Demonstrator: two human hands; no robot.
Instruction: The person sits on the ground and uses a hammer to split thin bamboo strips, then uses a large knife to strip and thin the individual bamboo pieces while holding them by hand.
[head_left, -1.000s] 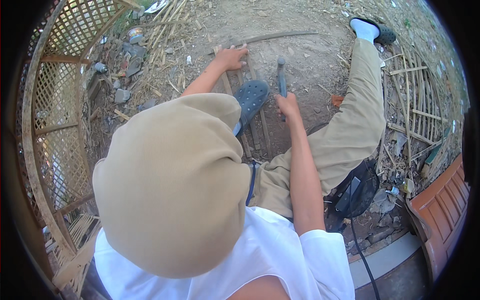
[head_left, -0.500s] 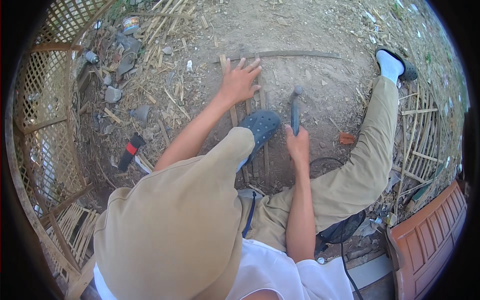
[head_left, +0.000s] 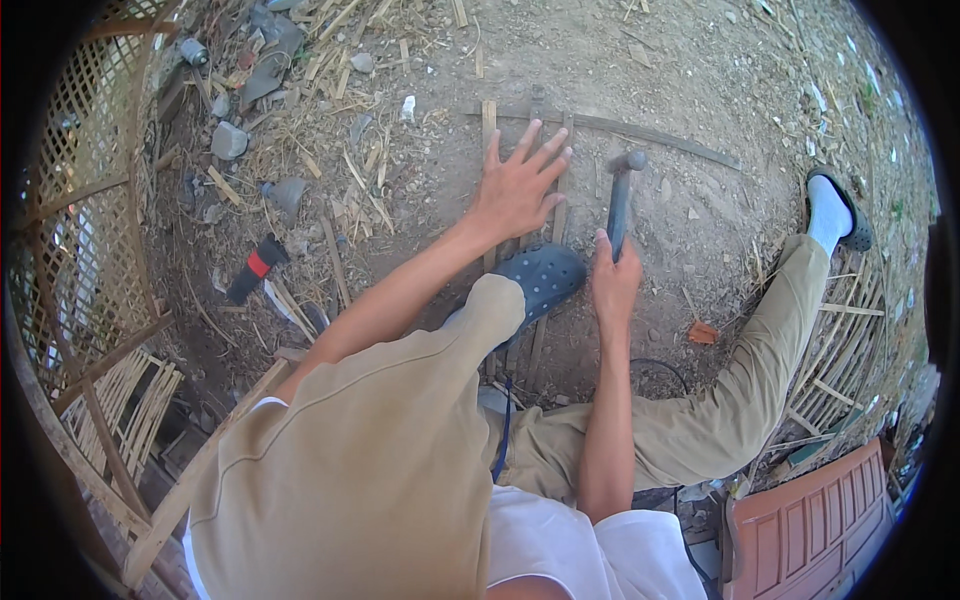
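Thin wooden slats lie on the ground in front of me, several running lengthwise, with a slightly curved cross slat (head_left: 665, 137) over their far ends. My left hand (head_left: 517, 192) rests palm down on the lengthwise slats, fingers spread toward the cross slat. One pale slat (head_left: 489, 125) pokes out beside its fingers. My dark perforated clog (head_left: 545, 274) sits on the slats just nearer than that hand. To the right, my right hand (head_left: 616, 278) is closed around the handle of a hammer (head_left: 619, 205), its head pointing away from me, apart from the slats.
A black tool with a red band (head_left: 258, 264) lies at left near a grey stone (head_left: 229, 141). Lattice panels (head_left: 85, 150) line the left side. A slatted bamboo piece (head_left: 835, 340) and a brown moulded panel (head_left: 810, 520) are at right. Wood scraps and straw litter the dirt.
The whole view has shifted, so the ground things sit elsewhere in it. The hammer head is closer to the cross slat. My left hand stays on the slats.
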